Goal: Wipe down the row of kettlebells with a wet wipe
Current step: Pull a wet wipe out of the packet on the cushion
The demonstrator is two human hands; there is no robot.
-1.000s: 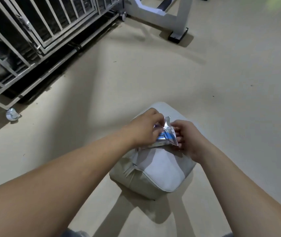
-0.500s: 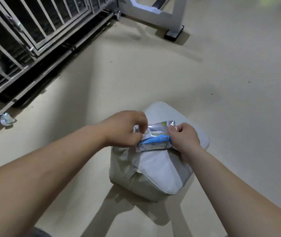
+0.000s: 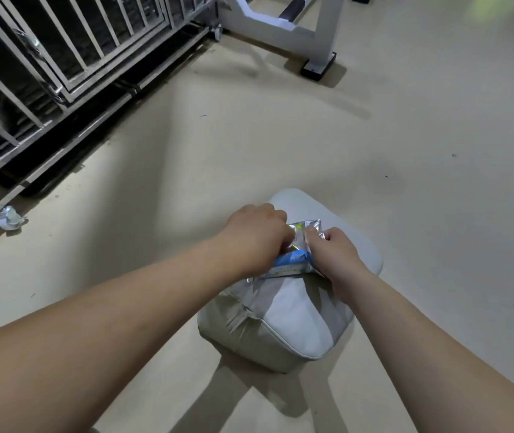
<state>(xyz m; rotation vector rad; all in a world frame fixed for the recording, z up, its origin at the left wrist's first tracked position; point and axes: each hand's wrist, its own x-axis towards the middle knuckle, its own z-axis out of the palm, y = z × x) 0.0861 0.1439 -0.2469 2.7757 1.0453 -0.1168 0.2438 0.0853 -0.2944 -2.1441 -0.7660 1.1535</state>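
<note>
Your left hand [image 3: 254,239] is curled over the near-left top of the wipe packet [image 3: 291,265], fingers tucked down onto the foil. Your right hand [image 3: 333,254] pinches the packet's right side, with the thumb pressed on the crinkled silver top edge. Both hands are closed tight on it, knuckles almost touching, and the packet sits between them. Its lower blue-and-white edge rests on the cushion [image 3: 283,320].

At far left, a white barred rack [image 3: 71,54] runs diagonally along the floor's edge. Behind its bars are dark shapes you cannot make out. Its caster wheel [image 3: 10,217] stands at the near-left corner, well apart from your left forearm. Between the rack and the cushion lies a wide stretch of bare floor [image 3: 187,170], partly in shadow.

The cushion is a pale grey padded block with piped seams. It sits on the floor in the middle of the view, one corner pointing towards you, and floor shows on every side of it.

Beyond it, at top centre, a white bench frame [image 3: 268,21] stands on a black foot [image 3: 316,68], well away from your hands. To the right the beige floor runs broad and smooth to the edge of view, marked only by a few small dark specks.
</note>
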